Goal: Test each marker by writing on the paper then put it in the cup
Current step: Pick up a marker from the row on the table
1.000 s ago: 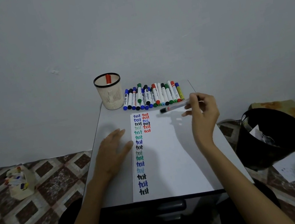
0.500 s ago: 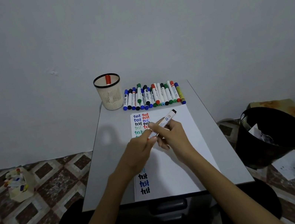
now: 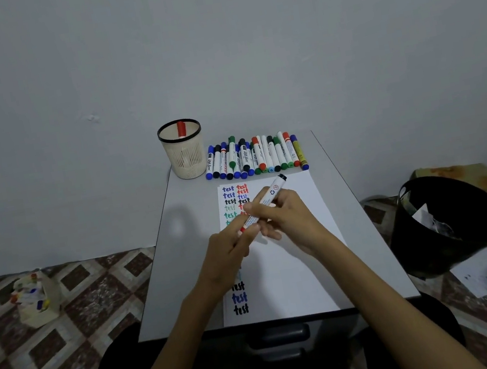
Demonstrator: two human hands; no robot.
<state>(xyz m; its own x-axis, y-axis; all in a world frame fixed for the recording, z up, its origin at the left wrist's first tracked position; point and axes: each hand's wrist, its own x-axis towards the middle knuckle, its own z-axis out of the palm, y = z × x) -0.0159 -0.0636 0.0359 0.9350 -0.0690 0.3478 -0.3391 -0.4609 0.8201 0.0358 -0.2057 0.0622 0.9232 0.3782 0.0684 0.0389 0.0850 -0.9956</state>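
Over the white paper sheet [image 3: 298,271], the right hand [image 3: 289,218] wraps its grip round a white-barrelled marker [image 3: 266,200] while the left hand [image 3: 231,254] pinches its red near end, probably to pull the cap. The beige mesh cup [image 3: 184,158] stands well apart.

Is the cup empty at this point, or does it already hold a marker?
Not empty: one red-capped marker stands inside the mesh cup, its cap showing at the rim.
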